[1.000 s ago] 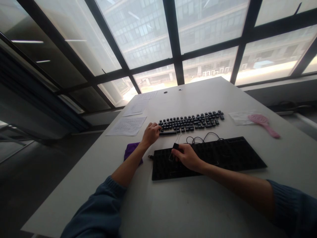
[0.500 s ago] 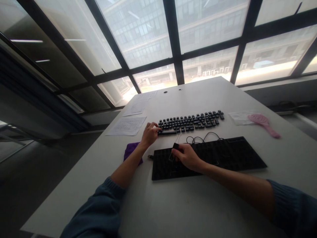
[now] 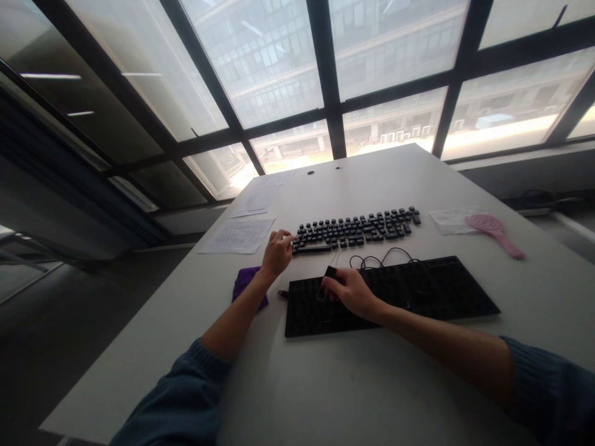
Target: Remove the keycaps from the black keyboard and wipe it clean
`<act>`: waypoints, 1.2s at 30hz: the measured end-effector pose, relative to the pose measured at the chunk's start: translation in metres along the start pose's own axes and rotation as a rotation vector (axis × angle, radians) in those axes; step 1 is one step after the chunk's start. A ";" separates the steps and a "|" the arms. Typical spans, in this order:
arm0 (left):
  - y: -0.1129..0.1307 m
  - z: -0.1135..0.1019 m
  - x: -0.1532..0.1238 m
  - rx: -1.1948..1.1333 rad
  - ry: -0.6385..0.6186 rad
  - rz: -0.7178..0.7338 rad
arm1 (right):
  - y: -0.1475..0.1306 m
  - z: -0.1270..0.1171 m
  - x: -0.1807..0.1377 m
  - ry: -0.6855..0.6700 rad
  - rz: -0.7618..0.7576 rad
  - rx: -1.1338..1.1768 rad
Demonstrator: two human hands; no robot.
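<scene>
My left hand (image 3: 277, 253) is at the left end of rows of loose black keycaps (image 3: 357, 230). Its fingers are stretched out against the leftmost caps, and I see nothing gripped in them. A long bar-shaped key (image 3: 313, 249) lies along the near row. My right hand (image 3: 353, 292) is closed around a keycap puller (image 3: 330, 272) with a small black handle and thin wire loops at both ends. It is held over the left half of a black keyboard base (image 3: 446, 288), whose keycaps appear to be off.
A purple cloth (image 3: 244, 285) lies beside my left forearm, near a USB plug (image 3: 282, 293). A black cable (image 3: 383, 259) loops behind the base. Printed papers (image 3: 239, 236) are at the left; a pink hairbrush (image 3: 497, 234) rests partly on a clear bag (image 3: 449, 222) at the right.
My left hand has shifted slightly left, drawing back from the keycaps' end. My right hand still has the puller and has hardly moved.
</scene>
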State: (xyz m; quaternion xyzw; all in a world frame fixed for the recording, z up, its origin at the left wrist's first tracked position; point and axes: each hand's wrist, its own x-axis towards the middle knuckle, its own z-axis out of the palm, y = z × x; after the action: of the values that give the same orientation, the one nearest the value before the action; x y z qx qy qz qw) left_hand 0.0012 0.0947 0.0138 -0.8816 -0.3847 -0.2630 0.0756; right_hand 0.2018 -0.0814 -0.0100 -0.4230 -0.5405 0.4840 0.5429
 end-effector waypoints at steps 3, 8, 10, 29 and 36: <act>0.022 -0.021 -0.013 -0.083 0.021 -0.007 | -0.003 -0.003 0.003 0.071 0.079 0.174; 0.082 -0.053 -0.058 -0.274 -0.058 0.015 | -0.005 -0.008 0.009 0.178 0.183 0.517; 0.104 -0.059 -0.078 -0.341 -0.111 0.036 | -0.008 -0.009 0.009 0.203 0.165 0.584; 0.131 -0.038 -0.110 -0.532 -0.222 0.101 | -0.007 -0.031 -0.020 0.212 -0.076 0.073; 0.131 -0.036 -0.110 -0.588 -0.214 0.033 | -0.007 -0.030 -0.026 0.091 -0.124 -0.107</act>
State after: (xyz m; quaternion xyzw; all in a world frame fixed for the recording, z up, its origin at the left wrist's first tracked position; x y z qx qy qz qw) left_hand 0.0185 -0.0782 -0.0043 -0.8945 -0.2833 -0.2676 -0.2193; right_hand 0.2332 -0.1060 -0.0099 -0.4388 -0.5656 0.4002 0.5722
